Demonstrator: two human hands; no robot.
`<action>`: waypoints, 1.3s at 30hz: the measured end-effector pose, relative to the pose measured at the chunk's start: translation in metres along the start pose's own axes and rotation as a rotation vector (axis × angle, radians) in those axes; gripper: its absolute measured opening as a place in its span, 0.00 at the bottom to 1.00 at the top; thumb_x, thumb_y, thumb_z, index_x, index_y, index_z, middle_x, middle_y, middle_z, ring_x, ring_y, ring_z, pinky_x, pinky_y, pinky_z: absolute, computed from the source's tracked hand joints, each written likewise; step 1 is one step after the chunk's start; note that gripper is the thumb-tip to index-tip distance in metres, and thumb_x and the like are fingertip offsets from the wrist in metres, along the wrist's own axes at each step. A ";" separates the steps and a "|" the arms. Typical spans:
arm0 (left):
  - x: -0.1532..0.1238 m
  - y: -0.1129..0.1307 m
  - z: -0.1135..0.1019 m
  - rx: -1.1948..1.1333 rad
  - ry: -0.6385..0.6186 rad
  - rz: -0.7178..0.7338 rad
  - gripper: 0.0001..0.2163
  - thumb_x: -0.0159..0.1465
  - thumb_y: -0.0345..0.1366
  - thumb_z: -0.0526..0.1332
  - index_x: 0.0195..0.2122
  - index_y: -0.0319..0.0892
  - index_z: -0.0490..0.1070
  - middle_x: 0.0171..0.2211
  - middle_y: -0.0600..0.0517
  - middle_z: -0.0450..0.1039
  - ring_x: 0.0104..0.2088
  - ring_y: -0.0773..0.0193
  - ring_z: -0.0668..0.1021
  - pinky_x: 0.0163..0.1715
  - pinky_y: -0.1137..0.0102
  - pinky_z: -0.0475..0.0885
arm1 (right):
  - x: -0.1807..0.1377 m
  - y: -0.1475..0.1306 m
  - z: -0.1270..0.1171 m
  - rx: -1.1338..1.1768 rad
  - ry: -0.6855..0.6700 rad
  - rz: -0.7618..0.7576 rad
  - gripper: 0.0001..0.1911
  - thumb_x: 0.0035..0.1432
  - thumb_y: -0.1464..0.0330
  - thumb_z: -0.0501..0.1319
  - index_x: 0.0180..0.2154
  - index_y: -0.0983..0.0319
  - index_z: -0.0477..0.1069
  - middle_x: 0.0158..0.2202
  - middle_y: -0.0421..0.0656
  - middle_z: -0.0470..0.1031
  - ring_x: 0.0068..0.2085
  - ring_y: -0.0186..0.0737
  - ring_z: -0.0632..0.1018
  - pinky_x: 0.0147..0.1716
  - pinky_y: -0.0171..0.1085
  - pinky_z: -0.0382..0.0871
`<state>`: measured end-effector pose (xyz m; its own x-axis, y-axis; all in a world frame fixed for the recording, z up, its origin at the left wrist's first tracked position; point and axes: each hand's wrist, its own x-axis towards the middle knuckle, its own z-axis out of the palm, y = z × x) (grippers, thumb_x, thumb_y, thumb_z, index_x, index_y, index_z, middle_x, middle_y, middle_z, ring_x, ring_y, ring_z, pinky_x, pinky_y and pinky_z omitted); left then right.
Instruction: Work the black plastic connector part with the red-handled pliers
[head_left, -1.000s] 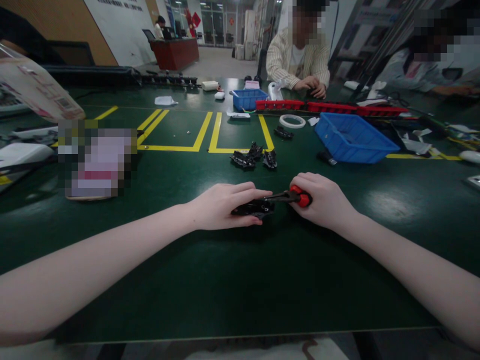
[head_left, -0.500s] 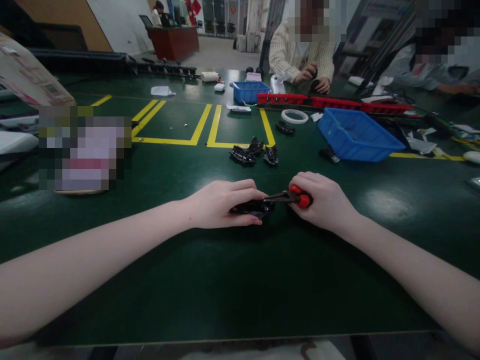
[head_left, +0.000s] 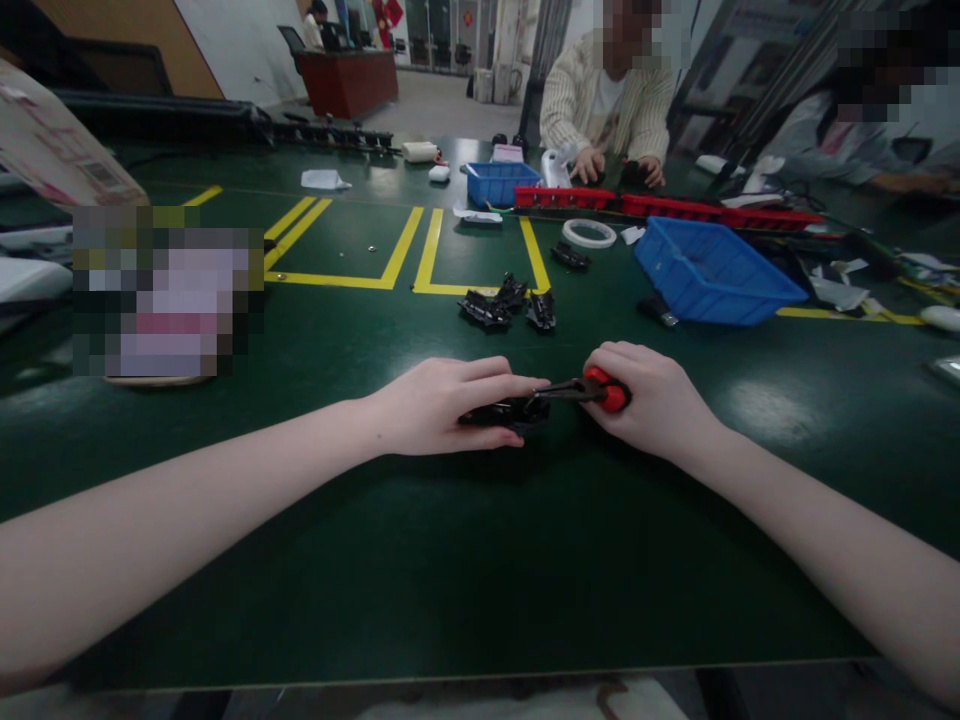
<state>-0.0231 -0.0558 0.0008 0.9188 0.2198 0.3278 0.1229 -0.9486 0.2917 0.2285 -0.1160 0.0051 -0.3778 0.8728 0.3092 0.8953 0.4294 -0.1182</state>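
A small black plastic part (head_left: 504, 413) rests low over the green table, gripped between the thumb and fingers of my left hand (head_left: 446, 405). My right hand (head_left: 649, 400) is closed around the red handles of needle-nose pliers (head_left: 574, 390). The pliers' thin jaws reach left to the top of the black part, close to my left index fingertip. Whether the jaws pinch anything is too small to tell. Beyond my hands, several similar black parts (head_left: 487, 308) lie in a loose group, and one more black part (head_left: 570, 256) sits farther back.
To the right is a blue bin (head_left: 716, 270); a smaller blue bin (head_left: 501, 185) stands at the back. A tape roll (head_left: 589, 233) lies near red strips (head_left: 675, 210). Yellow tape lines (head_left: 330, 282) mark the table (head_left: 450, 580). Across it, a person (head_left: 607, 110) handles dark pieces.
My right hand and the pliers have shifted slightly right, and my left index finger has stretched out along the jaws. The person opposite has lowered their hands toward the table.
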 end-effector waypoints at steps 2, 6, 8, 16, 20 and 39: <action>0.000 0.000 0.000 0.011 0.001 0.000 0.22 0.67 0.45 0.53 0.59 0.41 0.59 0.41 0.47 0.69 0.32 0.66 0.74 0.29 0.75 0.68 | 0.000 0.001 0.000 -0.013 0.003 -0.007 0.05 0.51 0.69 0.56 0.27 0.59 0.59 0.27 0.42 0.67 0.30 0.40 0.68 0.29 0.38 0.61; -0.001 -0.001 0.000 0.015 0.006 0.011 0.21 0.67 0.45 0.52 0.58 0.42 0.60 0.41 0.47 0.69 0.33 0.66 0.74 0.31 0.75 0.68 | 0.000 0.003 -0.001 -0.025 0.003 -0.013 0.05 0.50 0.69 0.56 0.27 0.59 0.59 0.27 0.42 0.67 0.30 0.40 0.68 0.29 0.38 0.61; -0.002 -0.002 0.000 0.024 0.009 0.020 0.21 0.68 0.45 0.52 0.58 0.42 0.60 0.41 0.47 0.68 0.33 0.66 0.74 0.31 0.74 0.68 | 0.000 0.004 -0.001 -0.031 0.002 -0.015 0.05 0.50 0.69 0.56 0.27 0.59 0.59 0.27 0.42 0.67 0.29 0.40 0.68 0.29 0.38 0.61; -0.002 -0.002 0.001 0.078 -0.002 0.039 0.22 0.68 0.45 0.50 0.60 0.40 0.59 0.40 0.47 0.69 0.31 0.66 0.73 0.30 0.73 0.67 | 0.000 0.006 -0.002 -0.055 -0.006 -0.019 0.05 0.50 0.69 0.57 0.27 0.59 0.59 0.27 0.42 0.68 0.29 0.39 0.68 0.29 0.38 0.62; -0.002 -0.001 0.001 0.072 -0.002 0.023 0.24 0.68 0.47 0.49 0.61 0.39 0.57 0.42 0.46 0.69 0.32 0.65 0.74 0.30 0.73 0.68 | 0.000 0.008 -0.002 -0.061 -0.012 -0.026 0.06 0.50 0.69 0.57 0.27 0.59 0.59 0.27 0.42 0.68 0.30 0.39 0.68 0.29 0.38 0.62; 0.001 0.001 -0.001 0.068 -0.017 0.010 0.22 0.68 0.46 0.51 0.57 0.37 0.63 0.41 0.45 0.71 0.31 0.65 0.74 0.29 0.73 0.68 | -0.001 0.006 -0.001 -0.037 -0.017 -0.024 0.05 0.51 0.69 0.57 0.27 0.58 0.59 0.27 0.42 0.67 0.30 0.40 0.68 0.29 0.39 0.62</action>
<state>-0.0227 -0.0568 0.0019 0.9264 0.2064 0.3148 0.1380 -0.9642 0.2263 0.2346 -0.1144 0.0050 -0.4032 0.8662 0.2952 0.8939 0.4418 -0.0753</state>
